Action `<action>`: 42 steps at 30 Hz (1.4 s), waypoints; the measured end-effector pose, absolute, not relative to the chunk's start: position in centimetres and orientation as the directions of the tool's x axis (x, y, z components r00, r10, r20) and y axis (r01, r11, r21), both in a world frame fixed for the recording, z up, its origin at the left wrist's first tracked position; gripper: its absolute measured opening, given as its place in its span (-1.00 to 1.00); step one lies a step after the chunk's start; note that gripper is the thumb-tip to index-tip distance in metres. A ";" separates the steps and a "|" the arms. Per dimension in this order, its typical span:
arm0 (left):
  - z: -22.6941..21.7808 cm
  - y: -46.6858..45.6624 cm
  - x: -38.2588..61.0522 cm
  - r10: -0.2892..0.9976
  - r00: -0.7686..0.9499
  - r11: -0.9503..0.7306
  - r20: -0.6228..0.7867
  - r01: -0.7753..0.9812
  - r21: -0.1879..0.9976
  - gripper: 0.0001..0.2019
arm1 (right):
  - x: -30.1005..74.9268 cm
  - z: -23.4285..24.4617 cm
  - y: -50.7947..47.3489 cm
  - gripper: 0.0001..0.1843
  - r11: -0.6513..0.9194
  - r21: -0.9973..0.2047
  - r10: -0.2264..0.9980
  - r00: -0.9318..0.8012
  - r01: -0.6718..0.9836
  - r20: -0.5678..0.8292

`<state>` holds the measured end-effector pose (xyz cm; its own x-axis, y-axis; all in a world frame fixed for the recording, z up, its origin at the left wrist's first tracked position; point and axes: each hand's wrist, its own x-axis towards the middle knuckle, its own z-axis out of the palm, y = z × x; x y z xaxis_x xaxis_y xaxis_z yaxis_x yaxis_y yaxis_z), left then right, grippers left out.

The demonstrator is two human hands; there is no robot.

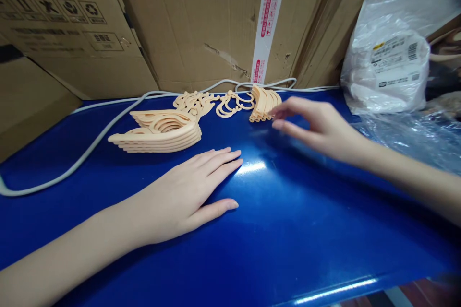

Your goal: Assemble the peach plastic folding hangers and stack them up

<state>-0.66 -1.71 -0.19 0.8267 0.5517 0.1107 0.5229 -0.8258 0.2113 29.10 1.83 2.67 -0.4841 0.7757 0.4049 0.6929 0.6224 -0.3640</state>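
My left hand (187, 192) lies flat on the blue tabletop, palm down, its fingers stretched out and nothing in it. Just beyond its fingers sits a neat stack of curved beige plastic pieces (162, 134) that look like hanger parts. Farther right, my right hand (317, 122) hovers with thumb and fingers apart, its fingertips right beside a bundle of short curved beige pieces (265, 103). I cannot tell whether they touch it. Between the stack and the bundle are a loose pile of small beige pieces (194, 102) and several thin beige hooks (230, 104).
Cardboard boxes (209, 24) form a wall along the back and left. A white cable (104, 129) loops across the table's left side and rear. Clear plastic bags (389, 72) with a labelled white item stand at the right. The blue table's (273, 249) front edge shows at lower right.
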 end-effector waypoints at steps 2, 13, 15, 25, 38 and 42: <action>-0.1 -1.6 -0.7 0.554 0.825 -0.823 0.114 0.522 0.222 -0.38 | 30.2 3.5 4.3 -0.58 0.498 -0.318 0.839 -0.356 0.807 0.411; 0.0 -1.8 -1.0 0.546 0.832 -0.830 0.095 0.522 0.199 -0.38 | 32.4 0.3 13.8 -0.46 -0.026 -0.352 0.983 0.089 0.935 0.164; 0.0 -1.7 -1.0 0.545 0.832 -0.830 0.101 0.518 0.208 -0.38 | 32.3 0.0 14.1 -0.50 -0.035 -0.368 0.981 0.102 0.929 0.162; 0.1 -1.8 -1.1 0.550 0.829 -0.825 0.105 0.519 0.224 -0.39 | 32.2 0.2 14.6 -0.48 -0.043 -0.375 0.983 0.106 0.926 0.150; -0.1 -1.8 -1.1 0.545 0.834 -0.831 0.088 0.523 0.192 -0.35 | 33.6 2.7 8.2 -0.50 -0.066 -0.079 0.996 0.070 0.995 0.049; -0.2 -1.9 -1.3 0.541 0.836 -0.834 0.095 0.518 0.188 -0.37 | 32.6 2.7 3.3 -0.58 -0.006 0.010 0.998 0.006 1.000 0.058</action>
<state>-1.28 -1.94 -0.21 0.8358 0.5407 0.0953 0.5182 -0.8342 0.1885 32.65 3.30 2.69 0.0057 0.9983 0.0575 0.9999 -0.0063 0.0103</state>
